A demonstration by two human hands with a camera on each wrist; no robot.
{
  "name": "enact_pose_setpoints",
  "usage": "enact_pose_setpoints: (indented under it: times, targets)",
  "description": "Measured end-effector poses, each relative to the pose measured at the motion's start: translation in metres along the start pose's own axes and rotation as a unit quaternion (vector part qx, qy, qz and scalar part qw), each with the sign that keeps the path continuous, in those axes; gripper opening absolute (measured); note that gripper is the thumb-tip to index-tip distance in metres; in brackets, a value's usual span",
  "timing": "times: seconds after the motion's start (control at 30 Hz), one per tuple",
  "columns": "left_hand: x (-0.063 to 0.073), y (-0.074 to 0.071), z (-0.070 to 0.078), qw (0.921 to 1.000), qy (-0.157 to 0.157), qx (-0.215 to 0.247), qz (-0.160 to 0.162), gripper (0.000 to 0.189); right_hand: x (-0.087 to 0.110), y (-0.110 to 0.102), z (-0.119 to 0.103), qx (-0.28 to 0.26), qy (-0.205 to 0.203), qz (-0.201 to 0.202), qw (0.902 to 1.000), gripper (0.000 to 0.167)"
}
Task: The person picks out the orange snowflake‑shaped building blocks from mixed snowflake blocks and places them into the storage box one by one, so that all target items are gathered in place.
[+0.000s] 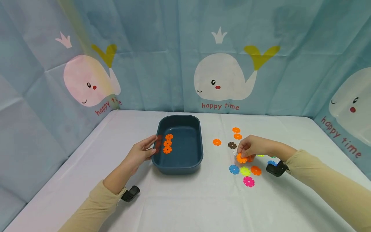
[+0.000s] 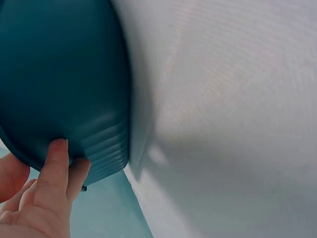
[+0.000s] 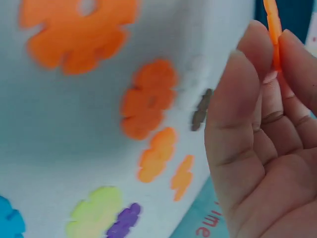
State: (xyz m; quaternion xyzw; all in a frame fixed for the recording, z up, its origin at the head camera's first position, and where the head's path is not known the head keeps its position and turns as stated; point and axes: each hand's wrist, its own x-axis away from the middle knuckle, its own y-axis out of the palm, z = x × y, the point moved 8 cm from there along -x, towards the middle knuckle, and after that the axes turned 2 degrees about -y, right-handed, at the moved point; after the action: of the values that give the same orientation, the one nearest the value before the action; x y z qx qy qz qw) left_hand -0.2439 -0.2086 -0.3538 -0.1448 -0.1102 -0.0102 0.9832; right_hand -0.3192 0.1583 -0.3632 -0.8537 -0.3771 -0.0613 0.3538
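Observation:
My left hand holds the left rim of a dark blue plastic bin. In the left wrist view, its fingers lie against the bin's outer wall, with the thumb at the rim. Inside the bin, along the left side, several orange flower-shaped discs lie in a row. Over the loose pieces at the right, my right hand pinches an orange flower-shaped disc between thumb and fingers. The right wrist view shows this held disc edge-on.
Around the right hand lie a blue disc, a yellow-green disc, a pink disc, a brown disc and more orange discs. A purple disc shows in the right wrist view. A whale-printed curtain backs the white tabletop.

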Motion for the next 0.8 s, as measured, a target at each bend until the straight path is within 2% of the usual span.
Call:
enact_pose_setpoints:
  times: [0.33,0.57,0.8]
  targets:
    - [0.002,0.000,0.000,1.0000,-0.002,-0.003,0.001,0.060,0.015,-0.003,-0.021,-0.071,-0.003,0.026,0.9971,0.023]
    - [0.002,0.000,-0.002,1.0000,-0.003,-0.002,-0.002,0.059,0.015,-0.003,-0.030,-0.086,0.003,0.036,0.9957,0.023]
    - [0.001,0.000,-0.001,1.0000,0.001,-0.002,0.003,0.059,0.015,-0.006,-0.037,-0.092,-0.010,0.032,0.9952,0.024]
